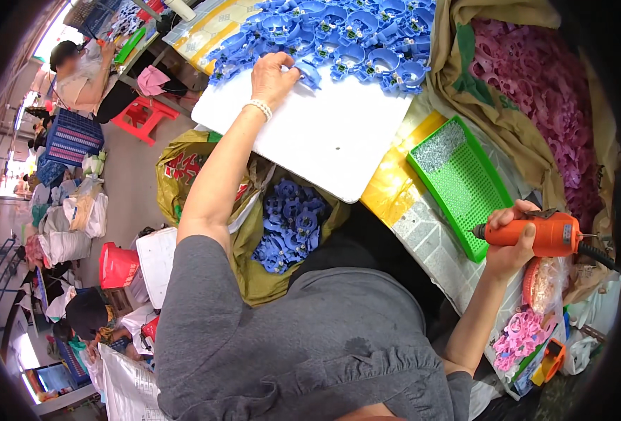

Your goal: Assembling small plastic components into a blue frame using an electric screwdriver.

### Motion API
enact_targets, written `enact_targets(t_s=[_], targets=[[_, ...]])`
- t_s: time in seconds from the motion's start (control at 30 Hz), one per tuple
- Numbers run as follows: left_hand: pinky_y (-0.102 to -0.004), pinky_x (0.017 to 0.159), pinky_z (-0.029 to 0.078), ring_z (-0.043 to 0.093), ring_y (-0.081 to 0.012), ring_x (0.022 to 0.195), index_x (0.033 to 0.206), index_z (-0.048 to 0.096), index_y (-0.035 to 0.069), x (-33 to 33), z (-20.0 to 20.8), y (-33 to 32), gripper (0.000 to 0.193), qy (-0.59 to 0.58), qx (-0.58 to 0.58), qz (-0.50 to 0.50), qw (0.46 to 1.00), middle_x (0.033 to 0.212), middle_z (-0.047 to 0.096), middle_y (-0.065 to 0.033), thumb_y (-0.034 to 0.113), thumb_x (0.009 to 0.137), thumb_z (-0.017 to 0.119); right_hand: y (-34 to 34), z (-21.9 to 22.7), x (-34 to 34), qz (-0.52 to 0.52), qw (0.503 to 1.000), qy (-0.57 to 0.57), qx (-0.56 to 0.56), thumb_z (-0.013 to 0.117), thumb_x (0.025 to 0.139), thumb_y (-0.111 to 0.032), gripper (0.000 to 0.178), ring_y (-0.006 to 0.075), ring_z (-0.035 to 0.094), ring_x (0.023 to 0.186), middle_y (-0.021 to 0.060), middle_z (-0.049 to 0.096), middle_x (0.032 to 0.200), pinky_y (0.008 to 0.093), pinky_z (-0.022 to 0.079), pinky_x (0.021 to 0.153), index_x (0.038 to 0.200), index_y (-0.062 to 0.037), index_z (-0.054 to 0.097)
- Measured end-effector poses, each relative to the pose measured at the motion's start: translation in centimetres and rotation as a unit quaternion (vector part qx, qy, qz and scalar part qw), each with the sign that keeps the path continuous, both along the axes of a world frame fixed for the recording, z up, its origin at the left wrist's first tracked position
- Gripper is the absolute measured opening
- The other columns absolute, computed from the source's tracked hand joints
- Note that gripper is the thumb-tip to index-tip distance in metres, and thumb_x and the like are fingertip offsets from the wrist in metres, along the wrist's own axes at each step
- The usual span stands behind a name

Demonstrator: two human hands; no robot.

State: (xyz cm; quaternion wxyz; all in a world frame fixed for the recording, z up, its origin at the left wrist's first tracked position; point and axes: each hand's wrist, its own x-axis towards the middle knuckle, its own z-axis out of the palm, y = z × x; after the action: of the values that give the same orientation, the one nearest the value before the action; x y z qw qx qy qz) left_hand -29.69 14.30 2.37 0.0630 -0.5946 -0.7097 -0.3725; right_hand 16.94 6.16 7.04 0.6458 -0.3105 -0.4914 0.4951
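My left hand reaches to the front edge of a heap of blue plastic parts. Its fingers are curled in a pinch on one blue plastic part at the far side of the white board. My right hand is wrapped round an orange electric screwdriver. The tool lies sideways, its tip pointing left over the near end of a green tray. Small silver pieces, seemingly screws, lie in the tray's far end.
A sack of pink plastic parts stands at the right. Below the board, an open sack holds blue parts. Small pink pieces lie at the lower right. A red stool and another person are at the far left.
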Motion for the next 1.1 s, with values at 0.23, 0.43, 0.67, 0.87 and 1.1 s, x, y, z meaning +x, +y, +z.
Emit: enact_targets(t_s=[0.23, 0.43, 0.67, 0.87, 1.1], targets=[[-0.0289, 0.057, 0.046, 0.057, -0.0156, 0.056, 0.063, 0.061, 0.004, 1.5, 1.4, -1.8, 0.019, -0.121, -0.099, 0.025, 0.987, 0.06, 0.061, -0.0057, 0.022, 0.063, 0.068, 0.0, -0.3, -0.1, -0.005, 1.0, -0.015, 0.01, 0.06, 0.08, -0.041, 0.048, 0.0164, 0.047, 0.059, 0.0067, 0.049, 0.07, 0.03, 0.042, 0.056, 0.101, 0.0005, 0.047], [-0.0224, 0.051, 0.044, 0.055, -0.0094, 0.061, 0.086, 0.062, 0.001, 1.3, 1.2, -3.1, 0.027, -0.351, -0.133, -0.063, 0.925, 0.072, 0.062, -0.0027, 0.019, 0.067, 0.07, 0.1, -0.2, -0.1, -0.013, 1.0, -0.02, 0.015, 0.059, 0.081, -0.041, 0.048, 0.0164, 0.047, 0.058, 0.0067, 0.049, 0.07, 0.0304, 0.042, 0.056, 0.1, 0.0011, 0.048], [-0.0291, 0.061, 0.058, 0.065, -0.0144, 0.072, 0.102, 0.056, -0.001, 4.4, 2.7, -5.6, 0.025, -0.588, -0.202, -0.142, 0.77, 0.086, 0.063, -0.009, 0.005, 0.078, 0.058, -0.1, -0.5, 0.0, -0.014, 0.999, -0.025, 0.014, 0.058, 0.082, -0.04, 0.047, 0.0169, 0.048, 0.059, 0.0069, 0.05, 0.07, 0.0307, 0.043, 0.056, 0.101, 0.0019, 0.049], [-0.0305, 0.065, 0.057, 0.065, -0.0167, 0.074, 0.102, 0.052, 0.002, 7.1, 2.8, -7.3, 0.022, -0.653, -0.212, -0.182, 0.704, 0.086, 0.063, -0.01, 0.005, 0.081, 0.056, -0.1, -0.6, 0.1, -0.006, 1.0, -0.021, 0.018, 0.056, 0.083, -0.036, 0.043, 0.0177, 0.049, 0.059, 0.0078, 0.051, 0.07, 0.0313, 0.043, 0.057, 0.101, 0.0029, 0.049], [-0.0344, 0.071, 0.054, 0.064, -0.0187, 0.08, 0.097, 0.054, 0.006, 10.8, 2.5, -8.8, 0.022, -0.729, -0.187, -0.26, 0.605, 0.086, 0.062, -0.0071, 0.011, 0.078, 0.064, -0.3, -0.5, 0.0, -0.005, 1.0, -0.021, 0.012, 0.057, 0.083, -0.035, 0.043, 0.0176, 0.049, 0.059, 0.0082, 0.051, 0.07, 0.0305, 0.044, 0.056, 0.101, 0.0032, 0.049]])
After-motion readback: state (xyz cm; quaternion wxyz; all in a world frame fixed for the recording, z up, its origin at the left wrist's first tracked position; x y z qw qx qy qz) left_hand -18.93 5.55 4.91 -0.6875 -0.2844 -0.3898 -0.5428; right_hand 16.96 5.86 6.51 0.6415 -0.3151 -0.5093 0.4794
